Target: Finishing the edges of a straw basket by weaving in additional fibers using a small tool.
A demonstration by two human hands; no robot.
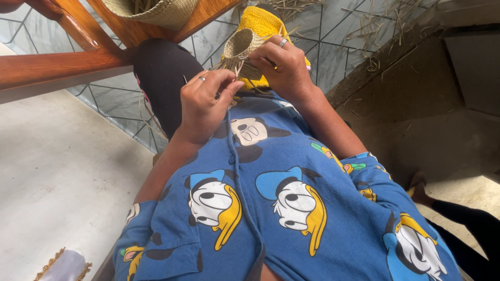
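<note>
Left hand [205, 104] fingers pinched shut on thin straw strands [237, 70]. Right hand [281, 62] curled around small woven basket [240, 44] over lap. Wooden chair [67, 57] close left; open floor right.

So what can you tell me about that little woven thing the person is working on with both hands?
The small woven piece is a cup-shaped form of pale, straw-like fibre, its round opening facing the camera. Loose strands stick out at its lower edge. It sits above the person's lap, in front of a yellow cloth. The right hand grips its side, while the left hand pinches strands just below it.
</note>
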